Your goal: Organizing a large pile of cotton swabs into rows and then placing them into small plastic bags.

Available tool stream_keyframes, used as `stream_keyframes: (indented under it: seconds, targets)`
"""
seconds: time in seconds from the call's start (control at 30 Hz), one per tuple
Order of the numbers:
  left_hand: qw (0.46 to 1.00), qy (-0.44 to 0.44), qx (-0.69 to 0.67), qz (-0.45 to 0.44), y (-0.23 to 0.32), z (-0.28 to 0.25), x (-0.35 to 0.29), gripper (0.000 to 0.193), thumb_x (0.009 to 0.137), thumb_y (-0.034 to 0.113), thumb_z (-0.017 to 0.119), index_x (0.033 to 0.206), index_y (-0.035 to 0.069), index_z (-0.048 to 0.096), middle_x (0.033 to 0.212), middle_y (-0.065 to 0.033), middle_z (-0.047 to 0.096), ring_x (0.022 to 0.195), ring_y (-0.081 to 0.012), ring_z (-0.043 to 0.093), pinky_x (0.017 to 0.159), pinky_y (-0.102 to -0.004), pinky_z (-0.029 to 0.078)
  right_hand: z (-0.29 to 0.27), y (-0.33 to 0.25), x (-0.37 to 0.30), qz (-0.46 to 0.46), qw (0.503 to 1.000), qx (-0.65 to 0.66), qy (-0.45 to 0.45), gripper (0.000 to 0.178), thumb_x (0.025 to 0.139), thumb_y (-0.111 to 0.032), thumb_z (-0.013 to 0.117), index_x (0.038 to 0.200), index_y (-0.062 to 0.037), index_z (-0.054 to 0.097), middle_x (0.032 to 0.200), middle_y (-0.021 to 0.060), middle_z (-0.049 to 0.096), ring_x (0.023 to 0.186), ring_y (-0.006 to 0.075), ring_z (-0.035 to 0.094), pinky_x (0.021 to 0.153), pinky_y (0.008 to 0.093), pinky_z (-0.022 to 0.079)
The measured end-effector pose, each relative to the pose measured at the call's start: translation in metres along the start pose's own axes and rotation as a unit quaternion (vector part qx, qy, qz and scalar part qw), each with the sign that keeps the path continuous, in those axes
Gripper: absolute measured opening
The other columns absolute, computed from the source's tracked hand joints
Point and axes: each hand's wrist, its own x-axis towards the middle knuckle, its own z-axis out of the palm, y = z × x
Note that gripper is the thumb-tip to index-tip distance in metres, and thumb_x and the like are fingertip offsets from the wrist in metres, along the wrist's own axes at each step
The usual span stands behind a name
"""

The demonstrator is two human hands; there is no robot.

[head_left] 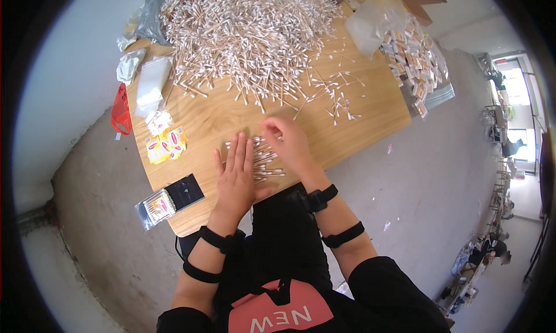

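Head view: cotton swabs (266, 158) point sideways; left hand (236, 173) atop.

Two hands (234, 181); four armbands (343, 235); one table (379, 104); one red bag (120, 111); swabs (246, 40) uncountable.

A hand could pass over the bare tabletop (354, 138) I see right of the frame's centre. The swab heap (243, 37) blocks the upper middle; yellow packets (167, 146) obstruct the left side.
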Motion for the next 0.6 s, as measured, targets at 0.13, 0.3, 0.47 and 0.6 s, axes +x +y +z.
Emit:
stream_keyframes:
  seconds: [0.13, 0.3, 0.47, 0.6]
  targets:
    - [1.000, 0.029, 0.002, 0.011, 0.000, 0.009, -0.002, 0.115, 0.059, 0.060, 0.075, 0.145, -0.001, 0.029, 0.154, -0.0171, 0.028, 0.144, -0.0298, 0.024, 0.115, -0.0545, 0.014, -0.002, 0.011, -0.010, 0.015, 0.995, 0.041, 0.089, 0.018, 0.091, -0.017, 0.061, 0.104, -0.0042, 0.064, 0.096, 0.0098, 0.064, 0.082, 0.0197, 0.062, 0.072, 0.0312, 0.049]
    - [0.998, 0.053, 0.022, -0.013, -0.014, 0.016, 0.023, 0.114, 0.060, 0.061, 0.075, 0.147, 0.002, 0.029, 0.155, -0.0139, 0.025, 0.144, -0.0261, 0.022, 0.116, -0.0526, 0.012, -0.003, 0.005, -0.030, 0.123, 0.971, 0.157, 0.134, 0.024, 0.098, -0.020, 0.054, 0.109, -0.0016, 0.063, 0.096, 0.0074, 0.063, 0.087, 0.0130, 0.057, 0.076, 0.0274, 0.046]
    - [0.998, 0.007, 0.054, -0.013, -0.017, -0.001, 0.033, 0.118, 0.062, 0.068, 0.070, 0.148, 0.001, 0.024, 0.156, -0.0148, 0.023, 0.146, -0.0274, 0.018, 0.116, -0.0519, 0.013, -0.004, 0.009, -0.040, 0.149, 0.964, 0.157, 0.156, 0.029, 0.101, -0.023, 0.046, 0.118, -0.0014, 0.058, 0.113, 0.0057, 0.059, 0.100, 0.0127, 0.056, 0.084, 0.0273, 0.046]
    - [0.999, -0.023, 0.025, -0.005, -0.001, 0.001, 0.021, 0.118, 0.062, 0.065, 0.072, 0.148, -0.001, 0.024, 0.155, -0.0185, 0.022, 0.145, -0.0320, 0.018, 0.116, -0.0498, 0.015, 0.005, 0.001, -0.035, 0.112, 0.944, 0.238, 0.200, 0.037, 0.104, -0.026, 0.037, 0.126, 0.0000, 0.051, 0.125, 0.0107, 0.053, 0.113, 0.0191, 0.052, 0.097, 0.0332, 0.042]
